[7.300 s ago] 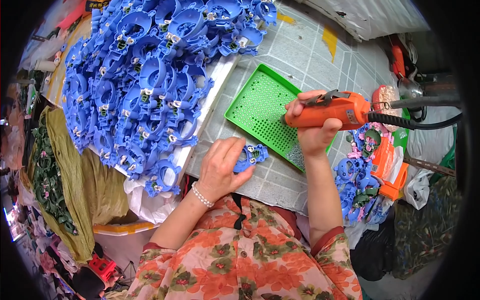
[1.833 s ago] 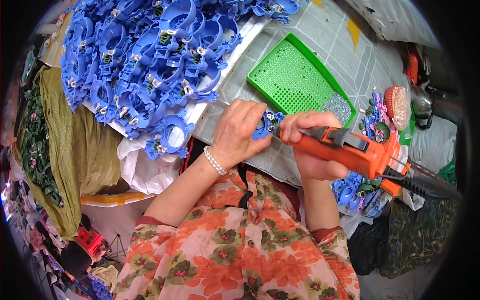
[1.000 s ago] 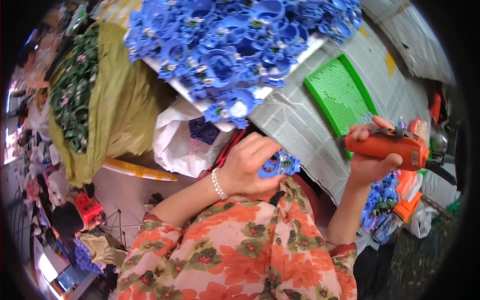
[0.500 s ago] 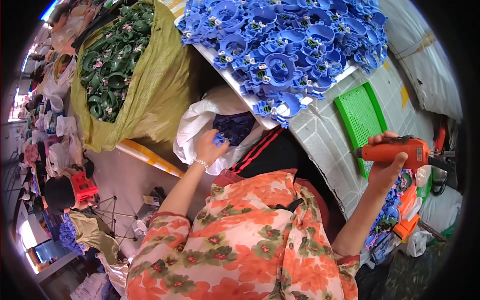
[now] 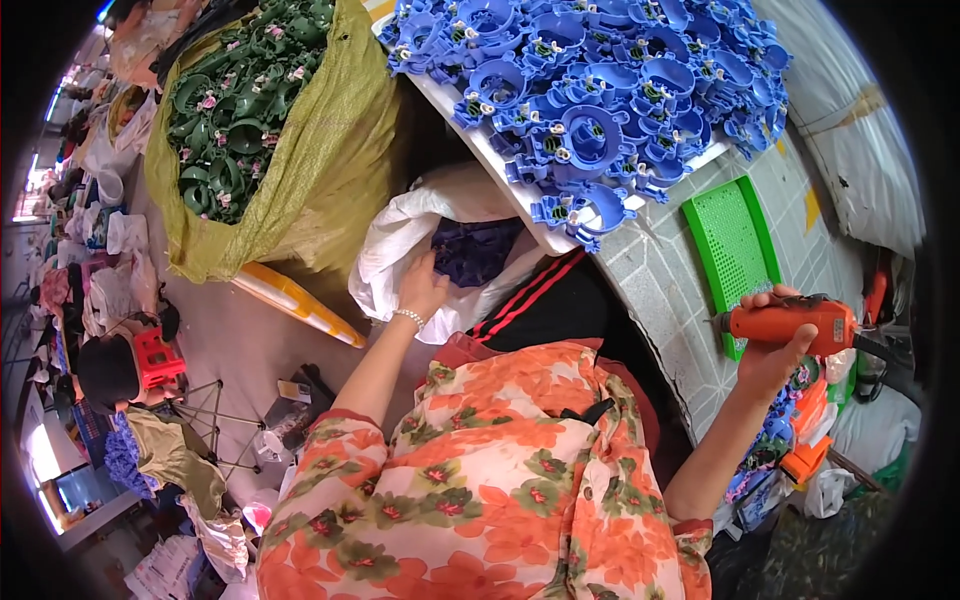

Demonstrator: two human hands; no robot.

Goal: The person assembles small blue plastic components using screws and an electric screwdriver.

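Note:
My left hand (image 5: 423, 288) is at the mouth of a white sack (image 5: 385, 235), its fingers reaching over dark blue pieces (image 5: 470, 255) inside. Those fingers look loosely apart, partly turned from sight, and no piece shows in them. My right hand (image 5: 772, 362) is wrapped round an orange electric screwdriver (image 5: 790, 325) with a black cord, held above the grey table at the right. Ahead, a heap of blue plastic ring-shaped parts (image 5: 590, 140) with small white and green bits covers a white tray (image 5: 468, 135).
A green perforated basket (image 5: 735, 240) lies on the grey patterned table (image 5: 650, 290). Left of the white sack stands a yellow woven sack (image 5: 330, 180) full of dark green parts (image 5: 235, 130). A red stool (image 5: 158, 358) and a folding metal frame (image 5: 215, 430) are at the left.
The bright blue piece at my left fingers is no longer visible there; the hand remains at the sack's mouth. My right hand still holds the screwdriver. The whole view has shifted slightly.

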